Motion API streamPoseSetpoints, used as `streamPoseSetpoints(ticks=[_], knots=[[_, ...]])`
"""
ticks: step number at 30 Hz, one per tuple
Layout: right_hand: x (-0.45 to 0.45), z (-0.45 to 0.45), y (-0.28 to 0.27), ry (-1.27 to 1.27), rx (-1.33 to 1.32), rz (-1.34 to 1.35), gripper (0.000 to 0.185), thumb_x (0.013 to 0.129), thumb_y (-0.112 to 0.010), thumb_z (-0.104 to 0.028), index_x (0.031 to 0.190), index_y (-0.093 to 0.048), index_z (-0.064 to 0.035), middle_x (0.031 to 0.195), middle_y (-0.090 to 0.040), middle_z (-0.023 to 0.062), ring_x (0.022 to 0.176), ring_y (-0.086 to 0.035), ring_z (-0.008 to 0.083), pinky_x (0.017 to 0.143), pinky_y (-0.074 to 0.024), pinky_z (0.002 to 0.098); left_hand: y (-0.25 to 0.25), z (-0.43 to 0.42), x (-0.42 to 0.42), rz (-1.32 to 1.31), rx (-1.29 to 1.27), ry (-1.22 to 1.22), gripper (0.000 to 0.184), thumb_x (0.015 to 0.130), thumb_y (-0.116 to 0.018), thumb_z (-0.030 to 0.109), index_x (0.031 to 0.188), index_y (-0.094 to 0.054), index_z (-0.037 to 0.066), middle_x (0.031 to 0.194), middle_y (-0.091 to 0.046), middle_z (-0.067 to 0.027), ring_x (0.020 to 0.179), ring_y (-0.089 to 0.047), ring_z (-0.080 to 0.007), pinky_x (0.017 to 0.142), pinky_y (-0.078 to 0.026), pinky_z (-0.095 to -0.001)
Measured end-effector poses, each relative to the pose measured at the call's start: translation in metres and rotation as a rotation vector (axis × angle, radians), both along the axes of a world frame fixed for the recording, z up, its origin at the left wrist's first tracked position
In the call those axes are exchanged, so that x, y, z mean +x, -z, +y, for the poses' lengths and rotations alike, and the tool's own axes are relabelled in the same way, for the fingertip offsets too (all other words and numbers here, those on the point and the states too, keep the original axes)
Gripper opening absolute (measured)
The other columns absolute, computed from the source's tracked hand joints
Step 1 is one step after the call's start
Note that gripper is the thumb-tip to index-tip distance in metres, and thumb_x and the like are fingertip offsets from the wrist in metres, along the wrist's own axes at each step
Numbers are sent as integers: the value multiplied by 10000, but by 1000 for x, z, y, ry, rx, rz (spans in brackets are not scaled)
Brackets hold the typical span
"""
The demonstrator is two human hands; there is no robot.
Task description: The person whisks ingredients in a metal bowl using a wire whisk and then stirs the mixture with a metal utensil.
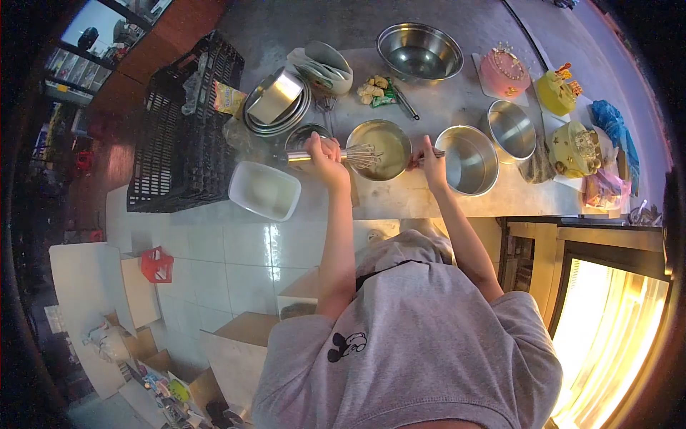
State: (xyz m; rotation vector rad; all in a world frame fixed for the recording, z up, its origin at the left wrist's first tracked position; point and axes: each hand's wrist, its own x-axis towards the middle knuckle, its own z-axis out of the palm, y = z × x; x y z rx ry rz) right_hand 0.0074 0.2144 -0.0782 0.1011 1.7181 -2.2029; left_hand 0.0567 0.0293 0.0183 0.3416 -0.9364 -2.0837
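My left hand (325, 154) is closed around the metal handle of a whisk (364, 156). The whisk lies sideways, its wires over the left part of a steel bowl (389, 151) that holds a pale mixture. Just right of this bowl, my right hand (433, 166) is closed with its thumb up, on something small and dark that I cannot make out. A deep steel pot (466, 161) stands right beside that hand. Behind my left hand is a smaller metal bowl (307, 134), partly hidden.
A white tub (265, 191) sits at the table's front left, near a black crate (187, 129). Stacked pans (277, 104), a large steel bowl (420, 52) and a spatula (409, 104) lie farther back. Another pot (511, 131) and decorated cakes (504, 71) stand right.
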Motion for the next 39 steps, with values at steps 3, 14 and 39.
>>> streamPoseSetpoints(ticks=[3,14,39], knots=[[-2,-4,6,183,-70,169,446,830,-431,-344,552,-482,0,556,-532,114,490,-544,174,447,-450,270,1,-2,3,-9,-11,0,330,772,-467,197,523,-260,129,417,-241,18,365,-208,-83,452,-291,-216],[2,-3,19,52,46,173,447,835,-424,-341,558,-484,5,532,-518,98,469,-532,162,463,-450,261,-2,-4,6,13,-104,-11,320,784,-462,213,547,-264,129,417,-240,20,372,-235,-92,497,-319,-225],[9,-7,-8,-211,236,180,436,854,-384,-316,612,-506,25,639,-576,121,547,-532,142,543,-436,233,11,1,-4,9,-64,-64,299,782,-475,200,565,-289,113,420,-240,21,377,-244,-83,439,-286,-213]])
